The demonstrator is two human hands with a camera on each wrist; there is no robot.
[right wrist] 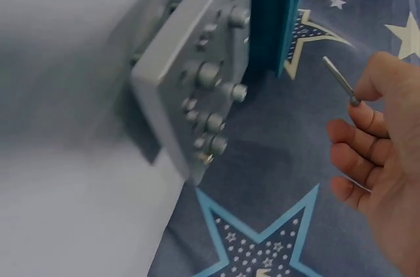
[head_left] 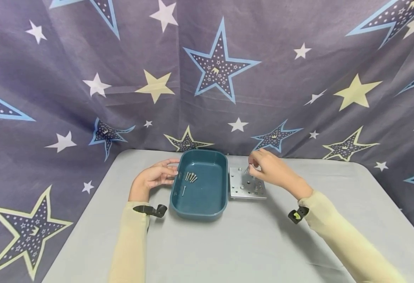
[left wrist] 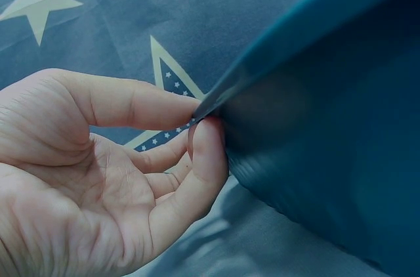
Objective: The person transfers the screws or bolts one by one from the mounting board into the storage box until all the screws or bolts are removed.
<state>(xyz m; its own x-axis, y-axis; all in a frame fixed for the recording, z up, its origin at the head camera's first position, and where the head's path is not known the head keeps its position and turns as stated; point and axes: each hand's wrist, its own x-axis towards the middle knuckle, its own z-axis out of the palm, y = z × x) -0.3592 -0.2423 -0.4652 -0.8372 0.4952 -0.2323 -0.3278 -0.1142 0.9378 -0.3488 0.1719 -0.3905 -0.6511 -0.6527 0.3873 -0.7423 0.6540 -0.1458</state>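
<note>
My left hand pinches the left rim of a dark teal tray between thumb and forefinger, as the left wrist view shows closely. Inside the tray lie several small screws in a cluster and one apart, nearer the front. Over the back right of a silver metal plate, my right hand pinches a slim screw by its head end between thumb and forefinger. The screw's shaft points away from the fingertips, apart from the plate. Several bolt heads stand up from the plate's face, among holes.
Plate and tray stand side by side on a table with a pale grey cover. Behind the table hangs a dark cloth patterned with stars. The tray's raised walls rise just left of the plate.
</note>
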